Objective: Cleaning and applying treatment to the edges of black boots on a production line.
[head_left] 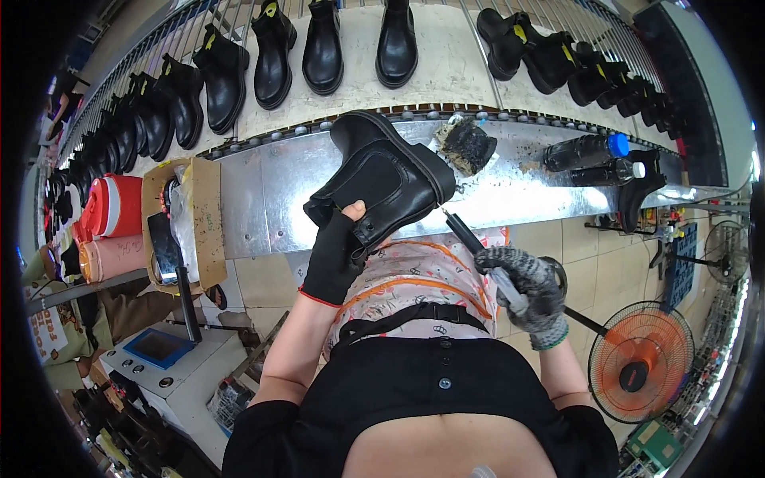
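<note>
A black ankle boot (378,179) with an elastic side panel is tilted over the metal ledge, its sole facing right. My left hand (335,259), in a black glove with a bare thumb tip, grips it by the shaft. In a grey knitted glove, my right hand (526,291) is closed round a slim black pen-like tool (464,233). The tool's thin tip is close to the sole's edge at the toe; whether it touches, I cannot tell. Something clear and whitish (510,293) also shows among the right fingers. A black-stained sponge or cloth wad (468,147) lies beyond the boot.
Rows of black boots (323,52) stand on the conveyor (446,48) behind the metal ledge (263,199). On the ledge's right are dark bottles (586,151) and another boot (640,191). A cardboard box (209,227) and red jug (115,205) sit left. An orange fan (641,362) stands lower right.
</note>
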